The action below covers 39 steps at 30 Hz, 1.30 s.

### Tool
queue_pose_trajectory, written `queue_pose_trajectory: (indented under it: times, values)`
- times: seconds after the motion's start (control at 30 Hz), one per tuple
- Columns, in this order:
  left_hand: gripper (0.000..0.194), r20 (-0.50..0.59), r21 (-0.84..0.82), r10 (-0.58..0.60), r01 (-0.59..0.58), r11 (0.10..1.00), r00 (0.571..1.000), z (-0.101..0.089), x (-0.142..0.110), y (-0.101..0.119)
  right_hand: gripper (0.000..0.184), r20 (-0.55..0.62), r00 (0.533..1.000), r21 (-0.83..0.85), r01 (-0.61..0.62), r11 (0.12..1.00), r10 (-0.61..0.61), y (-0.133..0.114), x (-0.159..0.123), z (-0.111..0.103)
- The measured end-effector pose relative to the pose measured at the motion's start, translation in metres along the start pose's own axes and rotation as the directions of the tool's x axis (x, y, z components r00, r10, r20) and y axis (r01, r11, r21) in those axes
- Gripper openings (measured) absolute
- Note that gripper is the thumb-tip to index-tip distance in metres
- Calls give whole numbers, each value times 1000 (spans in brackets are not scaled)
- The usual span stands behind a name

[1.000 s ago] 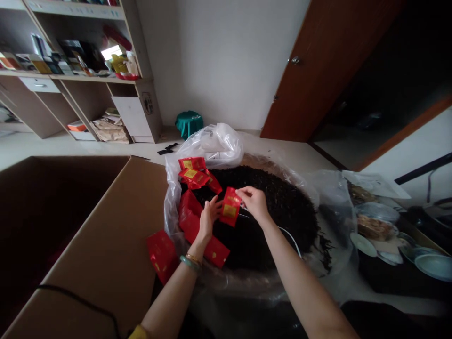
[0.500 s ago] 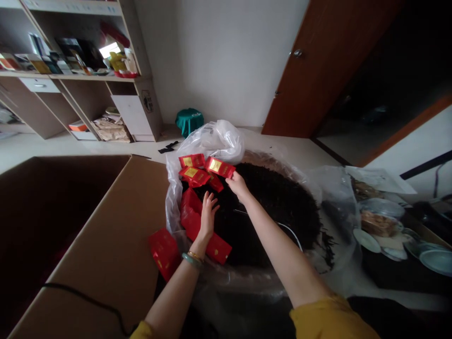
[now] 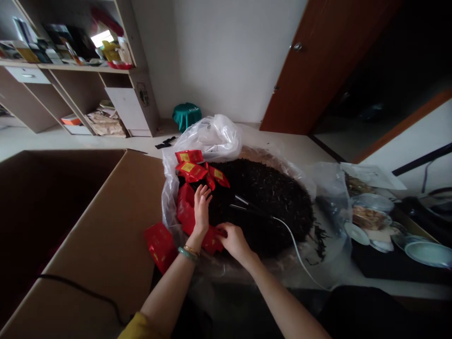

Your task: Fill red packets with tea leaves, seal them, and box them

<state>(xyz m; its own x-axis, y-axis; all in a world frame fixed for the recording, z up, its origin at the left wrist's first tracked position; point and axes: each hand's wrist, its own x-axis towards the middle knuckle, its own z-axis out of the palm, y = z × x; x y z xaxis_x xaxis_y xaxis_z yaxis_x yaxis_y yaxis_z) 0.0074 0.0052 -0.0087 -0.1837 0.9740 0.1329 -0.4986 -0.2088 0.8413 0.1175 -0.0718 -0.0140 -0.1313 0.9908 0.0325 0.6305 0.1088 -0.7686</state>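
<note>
One red box [image 3: 186, 210] slants lengthwise, far left to near right.

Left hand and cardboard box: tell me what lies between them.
In the head view, going from the left hand to the cardboard box, there is a red package, then the edge of the clear plastic bag.

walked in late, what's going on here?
A person's right hand is at the near end of a long red container; whether it grips is unclear. The open left hand hovers over the container, holding nothing visible. Small red-and-gold packets lie on a dark, loose leafy heap inside a clear plastic bag.
</note>
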Motion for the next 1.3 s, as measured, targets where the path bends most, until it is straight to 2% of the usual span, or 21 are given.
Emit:
queue_pose_trajectory:
  times: [0.17,0.23,0.3,0.33,0.4,0.47,0.53,0.57,0.6,0.67,0.73,0.83,0.9,1.03,1.13,1.3]
  values:
    - [43,31,68,155,-156,985,988,0,-6,5,9,-239,971,181,16,983,28,14,7,-16]
    - [43,30,166,241,-243,956,970,0,-8,5,10,-315,941,338,-8,941,121,22,11,-21]
    - [51,32,264,286,-284,922,958,1,-9,3,19,-335,909,528,-36,849,247,28,13,-23]
    - [57,39,288,274,-274,918,961,1,-9,2,23,-333,894,610,-38,792,299,30,14,-23]
    - [62,99,285,163,-185,940,982,2,-8,-2,28,-312,885,710,-25,704,346,31,14,-20]
    - [51,199,292,1,-60,955,980,1,-6,-7,27,-280,909,712,-18,702,307,31,15,-16]
    - [38,253,367,-90,-9,930,963,0,-5,-9,24,-304,929,609,21,793,210,31,15,-13]
    - [35,257,423,-95,-24,906,962,-1,-6,-9,25,-365,920,513,71,855,142,30,16,-13]
    - [34,259,474,-80,-54,879,963,-1,-6,-9,29,-448,892,386,134,913,59,29,17,-15]
    - [29,293,549,-45,-129,826,955,-2,-8,-7,43,-579,800,73,246,966,-160,24,21,-22]
    - [26,342,593,-26,-195,781,939,-1,-10,-6,49,-556,737,-213,321,923,-384,16,27,-31]
    - [24,363,625,0,-243,742,932,0,-11,-4,52,-399,711,-441,406,801,-580,7,36,-39]
    - [22,364,602,8,-242,761,931,1,-11,-3,56,-368,691,-494,421,761,-621,7,38,-37]
    - [29,365,542,-5,-208,814,931,1,-9,-2,62,-395,666,-521,406,751,-633,19,37,-25]
    - [32,338,561,-26,-179,808,941,1,-8,-3,64,-382,672,-511,419,751,-634,26,35,-20]
    - [24,343,563,-7,-200,802,939,0,-9,-7,67,-382,696,-474,417,775,-608,28,36,-16]
